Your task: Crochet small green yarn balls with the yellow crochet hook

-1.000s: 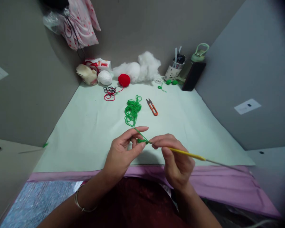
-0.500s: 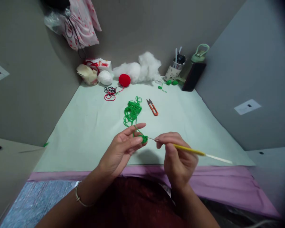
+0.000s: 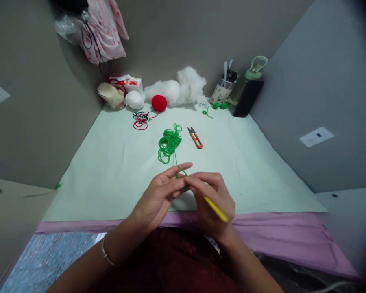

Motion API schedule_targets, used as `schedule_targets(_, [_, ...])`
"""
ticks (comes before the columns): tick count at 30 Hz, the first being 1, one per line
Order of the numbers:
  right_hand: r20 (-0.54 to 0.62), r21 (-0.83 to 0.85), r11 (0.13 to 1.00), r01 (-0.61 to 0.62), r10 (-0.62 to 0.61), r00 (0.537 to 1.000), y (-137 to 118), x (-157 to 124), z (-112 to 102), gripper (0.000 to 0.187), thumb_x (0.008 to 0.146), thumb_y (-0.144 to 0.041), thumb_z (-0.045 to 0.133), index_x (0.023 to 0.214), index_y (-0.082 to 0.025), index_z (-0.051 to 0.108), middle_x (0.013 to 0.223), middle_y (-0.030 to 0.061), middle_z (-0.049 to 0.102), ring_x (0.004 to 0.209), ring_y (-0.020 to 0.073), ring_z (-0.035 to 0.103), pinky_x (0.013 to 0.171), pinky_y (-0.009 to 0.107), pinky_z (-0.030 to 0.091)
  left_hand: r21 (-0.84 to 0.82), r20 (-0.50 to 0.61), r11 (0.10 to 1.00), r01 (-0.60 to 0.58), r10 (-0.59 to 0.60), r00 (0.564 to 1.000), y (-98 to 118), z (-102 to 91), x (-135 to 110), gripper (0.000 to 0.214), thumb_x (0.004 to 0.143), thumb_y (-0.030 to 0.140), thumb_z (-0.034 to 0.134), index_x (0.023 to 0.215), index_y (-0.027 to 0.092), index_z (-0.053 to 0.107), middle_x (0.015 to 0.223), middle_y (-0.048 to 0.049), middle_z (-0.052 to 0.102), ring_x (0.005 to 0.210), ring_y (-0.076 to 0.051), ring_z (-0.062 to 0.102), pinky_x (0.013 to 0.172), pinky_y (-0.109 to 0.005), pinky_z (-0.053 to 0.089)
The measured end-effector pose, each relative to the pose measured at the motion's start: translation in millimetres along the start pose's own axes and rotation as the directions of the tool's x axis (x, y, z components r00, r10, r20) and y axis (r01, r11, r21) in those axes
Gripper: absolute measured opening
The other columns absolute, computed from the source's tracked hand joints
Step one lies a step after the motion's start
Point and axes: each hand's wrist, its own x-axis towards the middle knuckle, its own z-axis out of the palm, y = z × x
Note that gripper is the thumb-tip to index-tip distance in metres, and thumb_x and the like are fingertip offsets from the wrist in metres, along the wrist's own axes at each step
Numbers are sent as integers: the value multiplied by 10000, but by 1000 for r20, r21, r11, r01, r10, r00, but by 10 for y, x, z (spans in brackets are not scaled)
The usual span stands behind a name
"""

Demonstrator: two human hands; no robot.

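Observation:
My left hand [image 3: 160, 195] pinches a small green crochet piece [image 3: 180, 176], with a strand of green yarn running over its forefinger back to a loose green yarn pile [image 3: 170, 143] on the pale green table cover [image 3: 110, 171]. My right hand [image 3: 212, 199] is closed on a yellow-handled crochet hook [image 3: 215, 209], whose tip is hidden where the two hands meet. Both hands hover over the near part of the table.
Orange thread snips [image 3: 195, 137] lie right of the yarn pile. At the back are a red yarn ball [image 3: 159, 103], a white ball [image 3: 134, 99], white stuffing [image 3: 179, 89], a tangle of red and black thread [image 3: 141, 119], a cup of tools [image 3: 223, 90], a green bottle [image 3: 254, 71].
My right hand has moved left against my left hand, and the hook's handle has swung from pointing right to pointing down toward me. The green piece is now mostly covered by fingers.

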Motion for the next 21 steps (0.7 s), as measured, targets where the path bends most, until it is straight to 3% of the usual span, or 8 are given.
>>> schedule_targets(2, [-39,135,982,-132,138,990,22,32,-9,284,984,-77,638,1119,-270,798,958,51,751,868,196,701,734,336,577,-55,8,996,64,-64,998,34,-15,9,361,791,224,883,1145,182,828,810,15,652,734,-94,581,987,-330,516])
schedule_targets(6, [8,464,812,-354,395,919,69,68,13,187,1028,-192,624,984,-246,797,844,22,705,713,155,622,662,313,522,38,-46,996,-83,84,995,15,-16,10,321,778,189,882,1094,229,846,858,16,654,833,-113,603,963,-294,496])
schedule_targets(8, [58,513,773,-374,403,913,81,59,36,171,1026,-219,638,991,-251,802,901,30,728,764,159,638,686,311,525,123,-22,983,-135,138,990,-30,-1,-3,363,782,209,892,1136,264,838,875,14,671,864,-120,601,904,-263,480])
schedule_targets(11, [66,490,788,-373,393,917,88,42,54,166,1024,-240,648,1015,-263,813,969,43,763,840,177,664,721,319,541,176,16,974,-139,138,990,-73,15,-30,381,814,249,883,1188,286,822,921,-4,698,924,-146,611,909,-276,464])
schedule_targets(16, [94,598,680,-424,466,880,106,68,46,144,1023,-273,655,989,-247,792,918,29,768,717,137,652,673,284,554,237,-17,961,-145,153,988,-37,11,-57,348,866,283,825,1213,263,818,929,-15,657,860,-147,550,820,-271,435])
schedule_targets(21, [134,643,617,-454,493,859,107,114,41,192,1042,-331,620,938,-215,732,893,43,777,656,133,654,625,279,566,276,-38,945,-174,192,981,-8,10,-73,364,842,259,836,1205,261,820,926,-22,641,913,-169,561,882,-291,450])
